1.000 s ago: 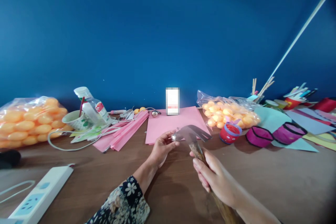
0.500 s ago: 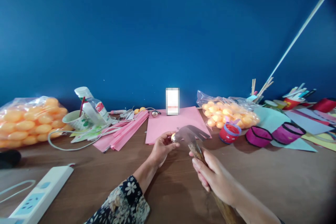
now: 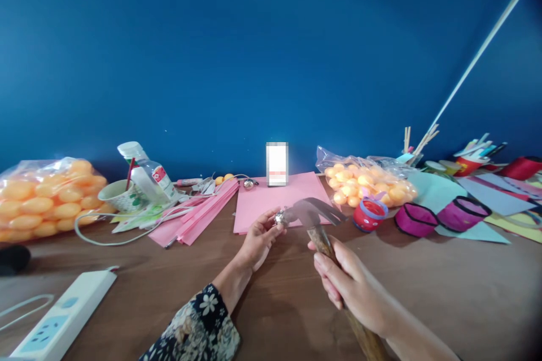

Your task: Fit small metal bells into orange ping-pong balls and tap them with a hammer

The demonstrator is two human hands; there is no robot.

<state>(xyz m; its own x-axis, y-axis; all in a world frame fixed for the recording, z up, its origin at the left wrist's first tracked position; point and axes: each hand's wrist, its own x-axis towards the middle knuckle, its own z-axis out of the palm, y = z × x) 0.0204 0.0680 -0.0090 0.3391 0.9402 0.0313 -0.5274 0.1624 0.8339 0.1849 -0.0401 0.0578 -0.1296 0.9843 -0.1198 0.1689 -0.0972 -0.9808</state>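
Between thumb and fingertips, my left hand (image 3: pixel 259 240) pinches a small shiny silver ball (image 3: pixel 280 218) just above the table. My right hand (image 3: pixel 349 276) is wrapped round the wooden handle of a claw hammer (image 3: pixel 309 211). The hammer's dark head is beside the ball, its striking face toward it; I cannot tell whether they touch. Behind my hands lies a pink sheet of paper (image 3: pixel 258 203), partly covered by the hammer head and my left fingers. Another shiny silver ball (image 3: pixel 249 183) sits at the sheet's back left.
Bags of orange balls (image 3: pixel 51 203) stand left and right. A bottle (image 3: pixel 148 169) and paper cup (image 3: pixel 118 194) are at left, near pink strips (image 3: pixel 207 211). A power strip (image 3: pixel 63 316) lies front left. A red cup (image 3: pixel 369 215) and purple fabric rings (image 3: pixel 417 221) stand right.
The hammer head has shifted slightly to the right, away from my left hand. The silver ball shows more between my left fingers, which still pinch it.
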